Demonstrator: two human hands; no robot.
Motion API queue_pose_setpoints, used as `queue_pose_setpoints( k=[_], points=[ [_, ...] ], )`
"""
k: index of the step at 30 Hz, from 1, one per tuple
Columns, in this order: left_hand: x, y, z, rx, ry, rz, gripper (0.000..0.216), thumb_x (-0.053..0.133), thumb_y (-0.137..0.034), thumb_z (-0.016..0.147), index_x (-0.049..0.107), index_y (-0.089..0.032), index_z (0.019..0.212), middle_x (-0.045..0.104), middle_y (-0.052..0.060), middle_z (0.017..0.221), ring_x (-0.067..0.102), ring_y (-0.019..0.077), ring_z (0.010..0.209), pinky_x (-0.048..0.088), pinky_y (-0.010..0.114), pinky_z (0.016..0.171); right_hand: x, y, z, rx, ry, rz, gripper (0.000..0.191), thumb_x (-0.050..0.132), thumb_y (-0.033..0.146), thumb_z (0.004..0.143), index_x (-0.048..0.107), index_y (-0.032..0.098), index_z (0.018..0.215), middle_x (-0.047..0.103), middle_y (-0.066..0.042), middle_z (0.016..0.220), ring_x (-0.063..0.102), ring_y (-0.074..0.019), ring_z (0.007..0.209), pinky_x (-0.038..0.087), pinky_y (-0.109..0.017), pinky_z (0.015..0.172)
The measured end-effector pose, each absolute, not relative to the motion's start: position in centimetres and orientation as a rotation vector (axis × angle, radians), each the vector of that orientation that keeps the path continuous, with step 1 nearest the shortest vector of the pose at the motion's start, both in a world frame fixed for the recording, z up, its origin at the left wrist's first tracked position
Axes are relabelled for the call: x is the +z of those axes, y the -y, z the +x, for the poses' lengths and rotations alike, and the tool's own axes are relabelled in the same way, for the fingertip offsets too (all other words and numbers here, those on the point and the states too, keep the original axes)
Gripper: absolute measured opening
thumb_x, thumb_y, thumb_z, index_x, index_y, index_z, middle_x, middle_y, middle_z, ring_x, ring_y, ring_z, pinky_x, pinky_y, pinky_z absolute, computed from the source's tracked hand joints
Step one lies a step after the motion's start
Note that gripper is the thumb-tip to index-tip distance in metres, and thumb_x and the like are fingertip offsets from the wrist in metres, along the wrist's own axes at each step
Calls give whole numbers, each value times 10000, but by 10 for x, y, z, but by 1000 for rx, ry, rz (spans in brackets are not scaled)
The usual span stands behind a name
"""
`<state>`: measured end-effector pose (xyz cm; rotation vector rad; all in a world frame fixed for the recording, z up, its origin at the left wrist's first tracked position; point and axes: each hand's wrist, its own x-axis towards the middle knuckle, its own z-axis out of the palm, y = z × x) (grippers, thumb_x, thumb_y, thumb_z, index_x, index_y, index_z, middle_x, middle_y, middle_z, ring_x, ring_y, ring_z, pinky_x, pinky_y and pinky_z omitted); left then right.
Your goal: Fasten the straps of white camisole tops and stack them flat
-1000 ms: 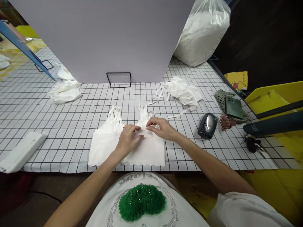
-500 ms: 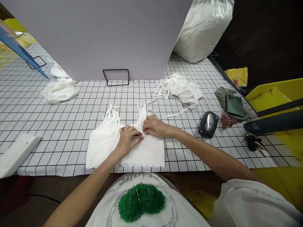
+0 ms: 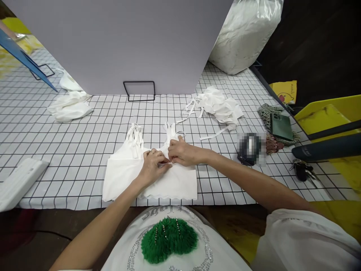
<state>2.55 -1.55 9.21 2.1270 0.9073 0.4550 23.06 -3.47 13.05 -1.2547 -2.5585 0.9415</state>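
A white camisole top (image 3: 182,184) with strappy shoulders lies flat at the table's front edge, its scalloped hem towards me. My left hand (image 3: 153,163) is closed, pinching the fabric along the seam below the neckline; a ring shows on one finger. Just right of it, my right hand (image 3: 182,151) is closed too, its curled fingertips at the same seam. A fine thread-like line shows between the fingertips. Behind the right hand rises a thin dark loop (image 3: 181,133); what it belongs to is hidden.
White garments (image 3: 218,107) lie heaped at back right, others (image 3: 70,107) at back left. A grey panel (image 3: 135,45) stands behind on a wire foot. A white box-like device (image 3: 24,180) sits left. A phone (image 3: 281,126), keys (image 3: 302,170) and a dark object (image 3: 249,148) are at right.
My right hand has shifted slightly left, with a finger now raised. My left hand keeps its pinch at the seam. The top has stayed in place.
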Motion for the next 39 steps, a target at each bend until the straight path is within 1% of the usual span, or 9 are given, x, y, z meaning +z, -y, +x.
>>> queue_pose_setpoints(
  k=[3, 7, 10, 15, 22, 28, 33, 39],
  points=[
    [92, 15, 26, 440, -911, 2109, 120, 749, -265, 790, 695, -225, 690, 639, 6, 747, 524, 230, 867, 286, 430, 867, 131, 36, 225, 809, 2557, -1245, 220, 519, 118, 914, 607, 172, 719, 578, -21, 721, 452, -213, 902, 205, -621, 1055],
    [90, 15, 27, 443, -928, 2119, 164, 746, -281, 787, 669, -211, 660, 624, 10, 725, 513, 229, 856, 293, 427, 855, 126, 37, 217, 773, 2404, -1243, 165, 539, 133, 905, 592, 179, 757, 598, -26, 735, 458, -215, 905, 300, -509, 976],
    [90, 16, 27, 443, -917, 2112, 167, 717, -316, 809, 677, -218, 680, 630, 10, 733, 504, 225, 850, 298, 430, 865, 126, 39, 217, 758, 2362, -1241, 142, 545, 159, 918, 597, 183, 788, 620, -34, 765, 463, -219, 920, 306, -465, 939],
    [90, 16, 27, 463, -908, 2084, 130, 722, -297, 801, 697, -226, 696, 666, 14, 757, 529, 235, 882, 288, 443, 886, 127, 42, 230, 699, 2532, -1288, 210, 478, 106, 926, 608, 175, 777, 616, -26, 760, 453, -207, 893, 273, -478, 944],
    [90, 14, 27, 466, -893, 2093, 122, 735, -290, 786, 704, -233, 683, 671, 13, 751, 526, 237, 872, 294, 437, 876, 124, 41, 231, 725, 2594, -1234, 209, 491, 131, 940, 638, 175, 798, 616, -25, 774, 446, -207, 914, 243, -507, 979],
    [91, 15, 27, 466, -904, 2101, 135, 737, -268, 785, 686, -225, 668, 648, 4, 731, 526, 233, 867, 298, 436, 870, 130, 38, 229, 715, 2567, -1220, 209, 486, 103, 928, 624, 173, 787, 594, -19, 754, 439, -200, 893, 277, -481, 964],
    [88, 15, 27, 472, -884, 2110, 141, 723, -299, 807, 692, -228, 690, 669, 13, 764, 527, 238, 888, 302, 439, 878, 135, 38, 231, 785, 2589, -1213, 217, 490, 100, 930, 613, 181, 770, 580, -9, 752, 436, -194, 880, 238, -557, 1038],
    [87, 15, 27, 493, -889, 2108, 115, 735, -275, 791, 694, -236, 691, 649, 5, 742, 520, 233, 867, 306, 431, 865, 137, 37, 231, 808, 2623, -1192, 220, 494, 108, 936, 626, 174, 773, 590, -21, 765, 438, -202, 890, 217, -611, 1046]
  ],
)
